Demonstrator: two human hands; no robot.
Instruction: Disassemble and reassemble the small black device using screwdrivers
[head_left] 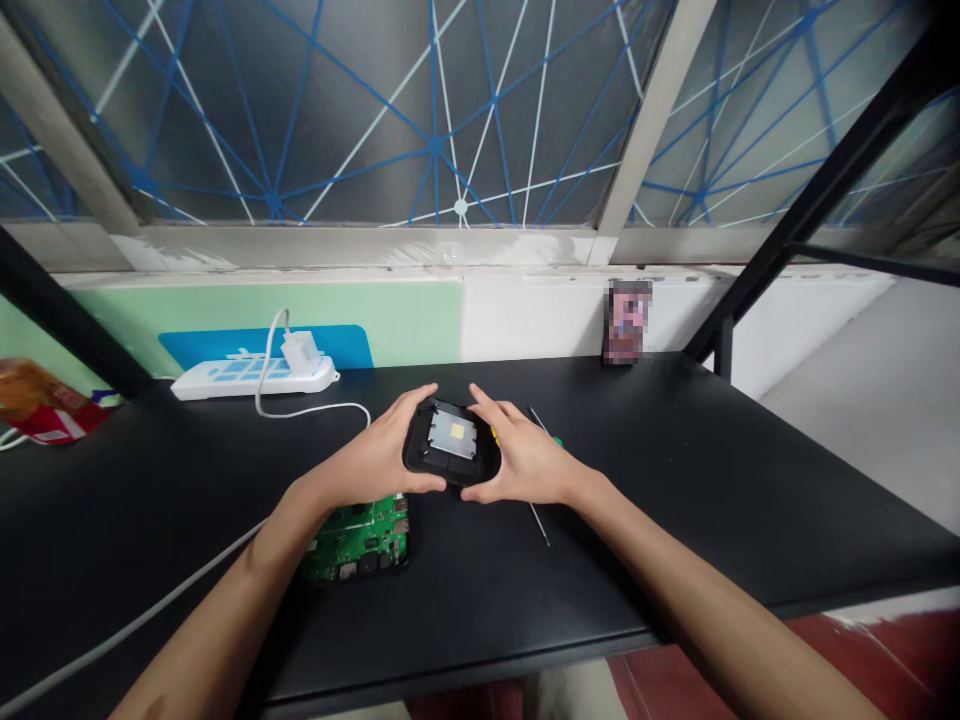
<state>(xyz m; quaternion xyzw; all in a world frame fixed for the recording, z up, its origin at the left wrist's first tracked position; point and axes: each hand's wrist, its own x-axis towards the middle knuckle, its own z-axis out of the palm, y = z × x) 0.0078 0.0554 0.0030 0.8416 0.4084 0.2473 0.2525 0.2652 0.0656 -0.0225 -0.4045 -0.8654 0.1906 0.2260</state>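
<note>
Between both hands, above the black tabletop, is a rounded black plastic casing [429, 459] with a silver metal plate [451, 433] showing on its upper face; a small yellowish pad sits mid-plate. My left hand [379, 452] grips its left side, thumb along the near edge. My right hand [525, 455] holds the right side, fingers over the far corner. Partly under my left wrist lies a green circuit board [364, 540] with metal ports along its edges. A screwdriver [539, 524] lies beneath my right hand; its thin shaft shows, the rest is mostly covered.
At the back left a white power strip [255, 378] carries a plugged-in white charger [301, 352] and its cable. A red and brown package [52, 400] sits at far left. A phone-like object with a blurred front [628, 322] leans on the back wall. Black frame posts flank the table.
</note>
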